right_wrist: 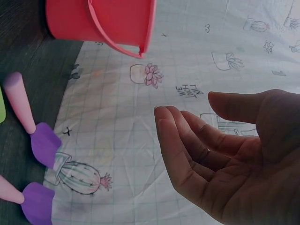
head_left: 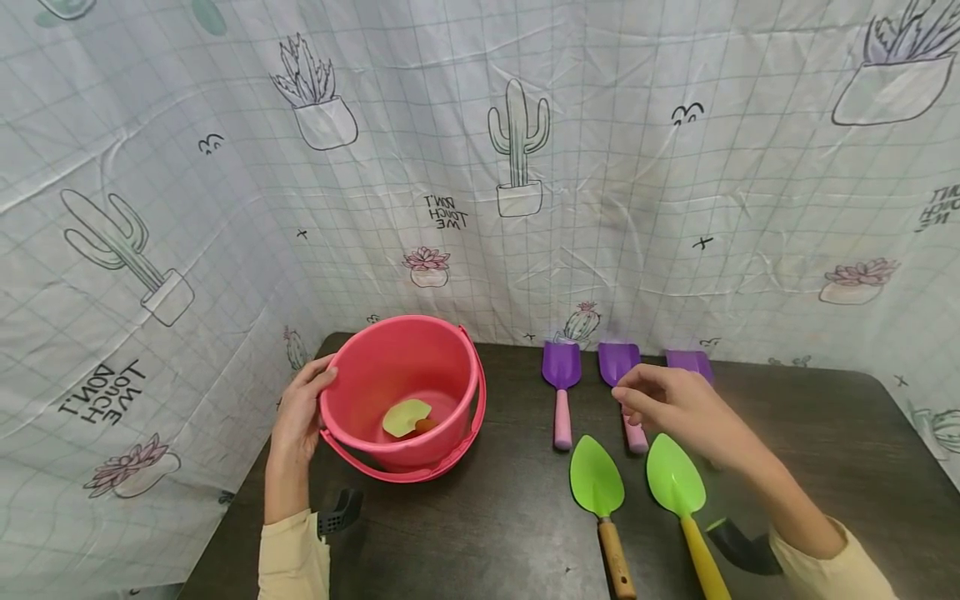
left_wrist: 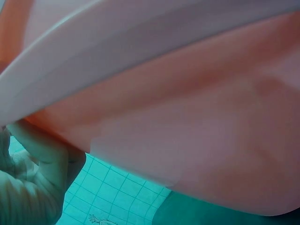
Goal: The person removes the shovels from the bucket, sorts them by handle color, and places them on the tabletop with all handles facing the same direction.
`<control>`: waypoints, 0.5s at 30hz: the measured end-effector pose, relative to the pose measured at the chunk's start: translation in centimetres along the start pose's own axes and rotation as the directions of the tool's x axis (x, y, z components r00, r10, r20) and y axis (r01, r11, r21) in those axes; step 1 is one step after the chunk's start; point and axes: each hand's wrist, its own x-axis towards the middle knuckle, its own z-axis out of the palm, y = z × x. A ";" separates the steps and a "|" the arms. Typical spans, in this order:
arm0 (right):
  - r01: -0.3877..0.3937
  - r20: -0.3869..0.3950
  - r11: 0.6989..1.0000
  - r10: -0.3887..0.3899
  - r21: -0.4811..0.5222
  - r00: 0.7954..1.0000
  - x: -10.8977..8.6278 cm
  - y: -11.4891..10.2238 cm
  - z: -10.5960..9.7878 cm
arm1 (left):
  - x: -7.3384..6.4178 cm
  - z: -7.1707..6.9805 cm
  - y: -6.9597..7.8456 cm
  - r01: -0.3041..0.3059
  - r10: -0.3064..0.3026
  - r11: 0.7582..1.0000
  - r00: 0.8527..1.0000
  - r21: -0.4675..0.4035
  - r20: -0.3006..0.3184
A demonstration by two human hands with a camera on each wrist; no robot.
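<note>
In the head view a pink bucket (head_left: 427,367) tilts toward me on the left of the table. My left hand (head_left: 300,412) grips its rim from the left side; in the left wrist view the bucket wall (left_wrist: 197,131) fills most of the picture and the left hand (left_wrist: 37,173) shows beneath the rim. Inside lies a pale yellow-green piece (head_left: 405,415) with a brownish-orange part; its kind is unclear. My right hand (head_left: 678,408) hovers over the purple shovels, fingers loosely bent, and the right wrist view shows nothing between thumb and fingers (right_wrist: 187,154).
Purple shovels with pink handles stand in a row: a left one (head_left: 562,367), a middle one (head_left: 618,358) and a right one (head_left: 690,362), partly hidden. Nearer me lie two green trowels, one wooden-handled (head_left: 597,479), one yellow-handled (head_left: 677,479). A cactus-printed cloth (head_left: 465,167) hangs behind the table.
</note>
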 end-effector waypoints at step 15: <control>0.036 0.010 0.999 -0.036 -0.011 0.999 1.6 -1.8 1.1 | 0.1 0.2 -0.2 -0.028 0.030 0.996 0.999 0.082 -0.027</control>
